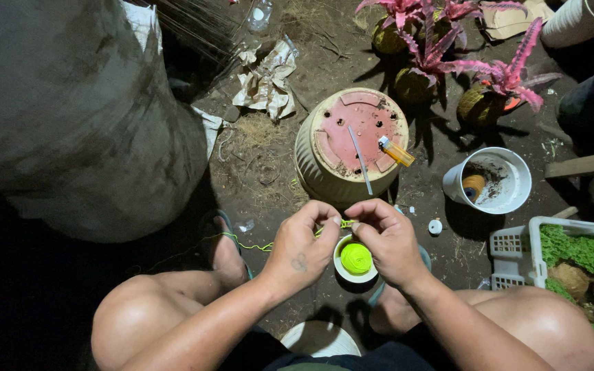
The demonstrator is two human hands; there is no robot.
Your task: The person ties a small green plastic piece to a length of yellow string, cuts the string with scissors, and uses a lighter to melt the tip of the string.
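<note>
Left hand (pixel 305 246) and right hand (pixel 386 237), fingertips pinched shut on a thin neon-green string (pixel 346 223), directly above a small white cup holding a neon-green spool (pixel 356 259).

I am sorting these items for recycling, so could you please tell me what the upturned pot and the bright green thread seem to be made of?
The upturned ribbed cream pot with a red base looks like moulded matte plastic, judging by its drain holes and raised segments. The neon-green thread, wound on a spool, looks like synthetic string, perhaps nylon, going by its vivid colour.
</note>
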